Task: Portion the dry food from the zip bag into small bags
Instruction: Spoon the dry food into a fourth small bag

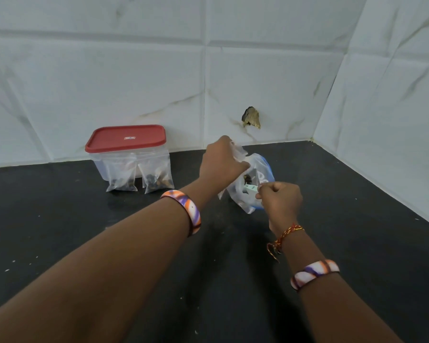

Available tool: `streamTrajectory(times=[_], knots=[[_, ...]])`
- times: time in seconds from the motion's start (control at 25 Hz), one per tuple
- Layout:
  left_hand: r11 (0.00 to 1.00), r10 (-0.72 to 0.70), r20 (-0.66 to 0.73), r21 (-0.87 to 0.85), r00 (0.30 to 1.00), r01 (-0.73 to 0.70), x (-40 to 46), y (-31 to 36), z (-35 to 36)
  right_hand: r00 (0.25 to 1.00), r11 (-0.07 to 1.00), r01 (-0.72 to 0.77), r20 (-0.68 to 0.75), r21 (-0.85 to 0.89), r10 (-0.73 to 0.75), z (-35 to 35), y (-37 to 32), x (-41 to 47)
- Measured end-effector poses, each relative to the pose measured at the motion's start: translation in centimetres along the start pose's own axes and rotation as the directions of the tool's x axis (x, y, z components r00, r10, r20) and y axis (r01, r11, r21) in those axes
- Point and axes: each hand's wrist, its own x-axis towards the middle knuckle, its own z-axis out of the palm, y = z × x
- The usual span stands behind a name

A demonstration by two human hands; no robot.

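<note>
Two filled bags (122, 178) (157, 177), one container (126, 149)

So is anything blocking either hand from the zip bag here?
Nothing visible does. The left hand grips the zip bag at its top edge, and the right hand pinches its near edge.

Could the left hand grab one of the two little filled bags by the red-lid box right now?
Probably not right away. The left hand grips the zip bag rim, so it must let go first. The two small bags stand nearby with bare counter between.
</note>
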Motion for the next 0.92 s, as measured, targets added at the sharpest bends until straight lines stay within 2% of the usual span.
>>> streamTrajectory(times=[0.2,0.4,0.64,0.92], knots=[[0.998,-0.067,-0.122,-0.029,0.990,0.064,-1.2,-0.8,-1.4,0.998,0.991,-0.055,-0.019,0.126,0.058,-0.6,-0.2,-2.1],[0.993,-0.043,0.028,-0.109,0.999,0.046,-2.9,-1.8,-2.1,0.992,0.970,-0.118,-0.013,0.213,0.124,-1.8,-0.2,-4.2],[0.987,-0.016,0.187,-0.154,0.982,0.045,-5.6,-3.4,-3.3,0.993,0.966,-0.100,-0.040,0.238,0.112,-2.6,0.3,-6.7],[0.996,0.028,0.185,-0.088,0.982,-0.012,-7.4,-5.9,-4.2,1.000,0.914,-0.029,0.016,0.404,0.025,-3.5,-1.3,-8.5]])
